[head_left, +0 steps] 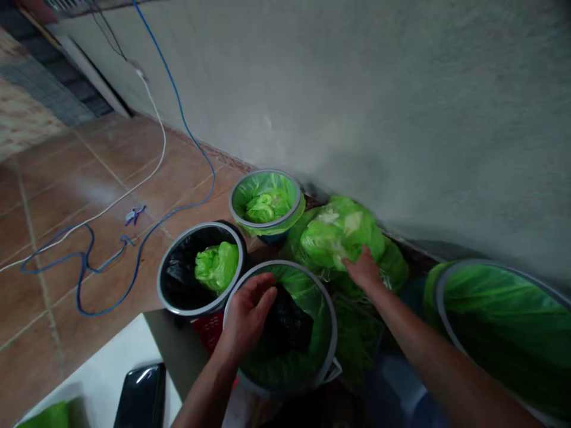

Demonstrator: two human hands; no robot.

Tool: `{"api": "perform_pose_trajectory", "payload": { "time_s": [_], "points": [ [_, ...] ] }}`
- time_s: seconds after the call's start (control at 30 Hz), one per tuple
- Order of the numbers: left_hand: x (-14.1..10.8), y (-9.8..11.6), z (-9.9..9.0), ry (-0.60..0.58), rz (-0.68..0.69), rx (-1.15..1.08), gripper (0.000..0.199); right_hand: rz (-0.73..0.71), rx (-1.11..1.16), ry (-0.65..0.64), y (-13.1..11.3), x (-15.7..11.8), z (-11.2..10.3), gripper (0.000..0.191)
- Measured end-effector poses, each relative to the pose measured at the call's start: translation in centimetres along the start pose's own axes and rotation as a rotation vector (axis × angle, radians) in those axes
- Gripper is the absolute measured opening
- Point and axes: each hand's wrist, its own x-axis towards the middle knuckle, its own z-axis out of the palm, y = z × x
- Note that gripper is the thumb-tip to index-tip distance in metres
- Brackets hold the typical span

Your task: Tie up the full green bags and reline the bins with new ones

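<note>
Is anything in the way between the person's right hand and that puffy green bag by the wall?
Nothing visible is. The fingertips of the right hand appear to meet the near side of the green bag; a firm grip can't be made out. The left hand is off to the left.

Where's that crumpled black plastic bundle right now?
In the head camera's view, the black plastic bundle is inside the green-lined bin at lower centre, just right of the person's left hand.
</note>
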Motion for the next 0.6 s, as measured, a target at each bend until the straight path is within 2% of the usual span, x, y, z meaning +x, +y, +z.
{"api": "perform_pose_trajectory", "payload": {
  "time_s": [0.07, 0.13, 0.2, 0.27, 0.37, 0.47, 0.53, 0.6],
  "points": [
    [-1.8, -1.3, -1.4, 0.044, -0.066, -0.024, 0.044, -0.033, -0.030, 0.056, -1.8, -3.5, -2.2, 0.077],
    [-3.3, -2.3, -2.4, 0.069, -0.105, -0.036, 0.042, -0.096, 0.075, 0.073, -3.8, -7.8, -4.0, 0.066],
    [-4.7, -3.0, -2.9, 0.056, -0.126, -0.038, 0.039, -0.197, 0.202, 0.045, -5.2, -12.5, -4.9, 0.059],
    [-6.0, -3.4, -3.0, 0.026, -0.131, -0.037, 0.038, -0.214, 0.278, -0.001, -5.8, -17.2, -4.8, 0.051],
    [-7.8, -3.9, -2.7, -0.044, -0.121, -0.030, 0.037, -0.162, 0.323, -0.063, -5.1, -23.8, -3.8, 0.040],
    [-9.2, -4.6, -2.8, -0.125, -0.126, -0.018, 0.038, -0.082, 0.351, -0.066, -3.3, -28.9, -2.7, 0.034],
    [-9.6, -5.0, -3.1, -0.163, -0.134, -0.008, 0.039, -0.005, 0.326, -0.018, -1.8, -30.6, -2.0, 0.033],
    [-9.6, -5.2, -3.2, -0.200, -0.140, 0.004, 0.040, 0.073, 0.225, 0.054, 0.0, -30.7, -1.4, 0.032]
  ]
}}
